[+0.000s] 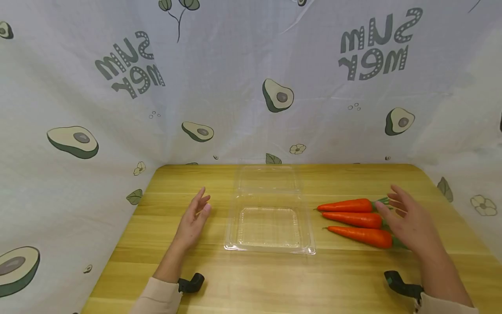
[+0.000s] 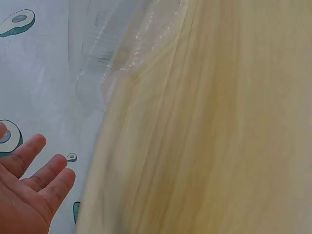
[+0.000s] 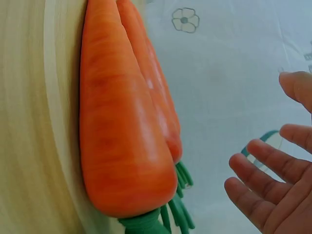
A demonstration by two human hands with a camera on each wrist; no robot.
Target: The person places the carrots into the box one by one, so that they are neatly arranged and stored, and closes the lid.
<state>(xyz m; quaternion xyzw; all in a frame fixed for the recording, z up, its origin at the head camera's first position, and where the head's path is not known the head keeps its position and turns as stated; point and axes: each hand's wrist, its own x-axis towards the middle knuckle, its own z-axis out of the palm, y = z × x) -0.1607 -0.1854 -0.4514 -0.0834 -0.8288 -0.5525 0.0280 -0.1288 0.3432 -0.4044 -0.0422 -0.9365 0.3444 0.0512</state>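
Three orange carrots with green tops lie side by side on the right of the table: a far carrot (image 1: 345, 206), a middle carrot (image 1: 354, 220) and a near carrot (image 1: 364, 236). My right hand (image 1: 412, 222) hovers over their green stems, fingers spread and holding nothing. In the right wrist view the near carrot (image 3: 124, 122) looms large beside the relaxed fingers (image 3: 273, 170). A clear plastic clamshell box (image 1: 231, 231) stands with its lid up at the table's middle. To its left is my left hand (image 1: 192, 224), empty, with fingers loosely extended.
The wooden table (image 1: 251, 279) has rounded far corners. Behind it and along both sides hangs a pale cloth (image 1: 235, 87) printed with avocados and lettering. Black camera mounts (image 1: 191, 283) are strapped at both wrists.
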